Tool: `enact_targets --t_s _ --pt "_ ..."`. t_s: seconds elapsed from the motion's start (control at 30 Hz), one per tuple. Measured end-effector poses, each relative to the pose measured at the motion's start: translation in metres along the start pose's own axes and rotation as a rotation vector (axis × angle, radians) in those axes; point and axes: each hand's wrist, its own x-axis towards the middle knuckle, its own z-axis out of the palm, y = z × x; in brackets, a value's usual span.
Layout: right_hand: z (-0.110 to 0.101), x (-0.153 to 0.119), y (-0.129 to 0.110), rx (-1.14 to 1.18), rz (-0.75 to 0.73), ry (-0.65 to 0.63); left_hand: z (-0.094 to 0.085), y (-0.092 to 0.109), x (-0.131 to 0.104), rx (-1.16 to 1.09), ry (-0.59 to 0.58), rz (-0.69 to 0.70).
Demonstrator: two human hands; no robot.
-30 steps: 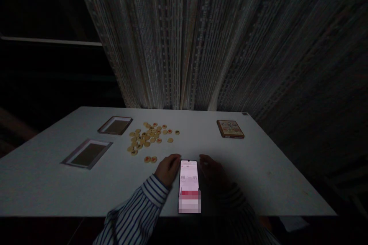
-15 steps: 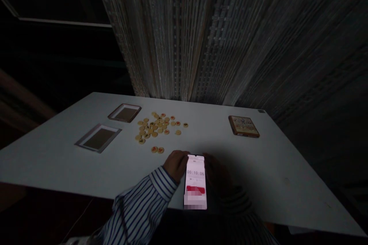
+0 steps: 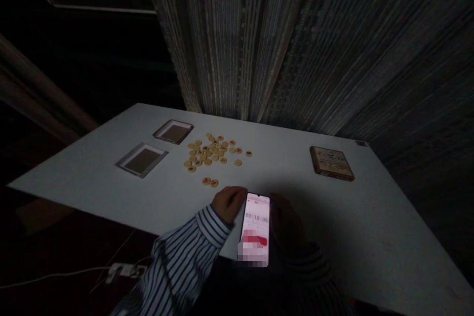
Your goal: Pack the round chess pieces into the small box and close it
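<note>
The phone [image 3: 256, 227] is flanked, left hand [image 3: 228, 203] curled at its left edge, right hand [image 3: 289, 224] shadowed at its right; whether fingers are clamped cannot be told; 00:10:06 is displayed!

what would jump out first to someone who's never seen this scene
The lit phone glows between the left hand and the shadowed right hand, at the near edge of the white table. Next comes the scatter of round pale pieces, farther back and left of the phone. A patterned box sits apart to the right.
</note>
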Motion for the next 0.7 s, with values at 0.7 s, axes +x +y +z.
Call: enact_targets --t_s 0.7 --pt "-0.016 0.021 -0.017 0.046 0.038 0.04 -0.069 -0.015 -0.034 -0.021 0.05 -0.021"
